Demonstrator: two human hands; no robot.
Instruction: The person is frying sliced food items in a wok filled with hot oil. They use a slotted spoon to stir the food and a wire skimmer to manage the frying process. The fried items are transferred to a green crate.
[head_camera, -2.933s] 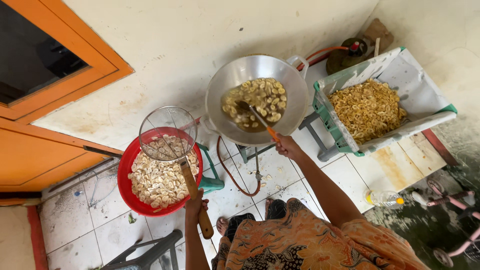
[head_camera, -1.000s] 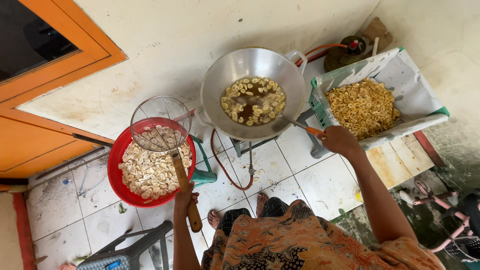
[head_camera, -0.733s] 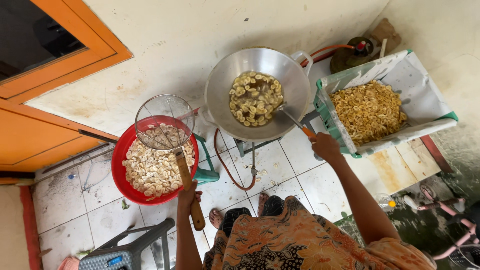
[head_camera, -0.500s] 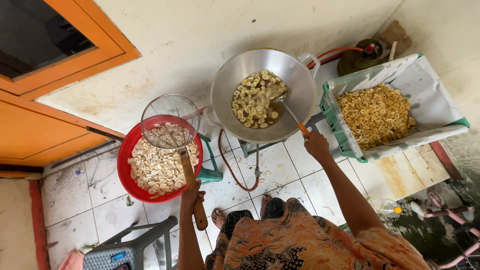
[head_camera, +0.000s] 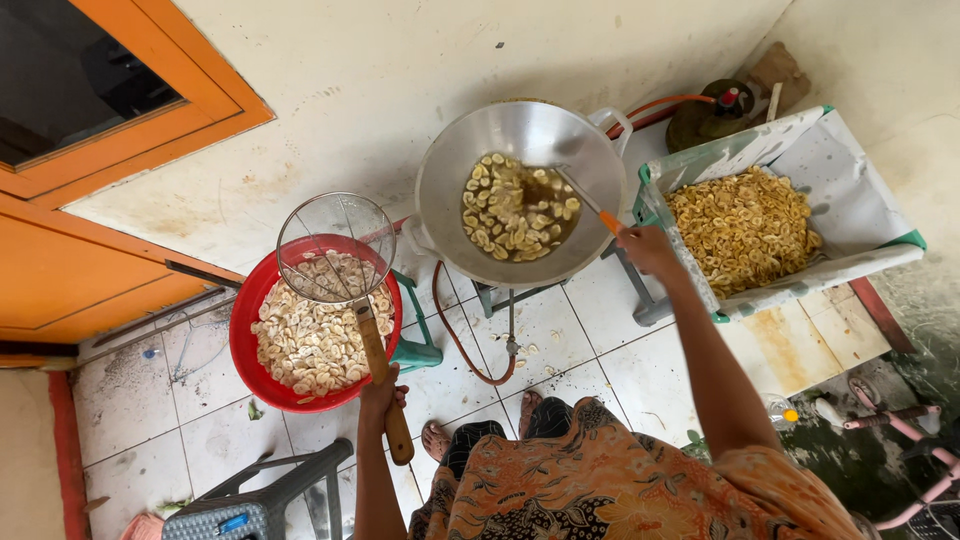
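Over the red basin (head_camera: 250, 350) our left hand (head_camera: 380, 392) grips a wire skimmer (head_camera: 337, 250); right hand (head_camera: 645, 247) clasps the spatula (head_camera: 580, 195) in the wok (head_camera: 455, 170).

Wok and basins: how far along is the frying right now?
Done: the lined crate on the right holds a heap of golden fried slices. In hand: a batch of pale slices sits in oil in the wok, the right hand stirring with an orange-handled utensil; the left hand holds a wire skimmer over the red basin. Left: that basin is full of raw slices.
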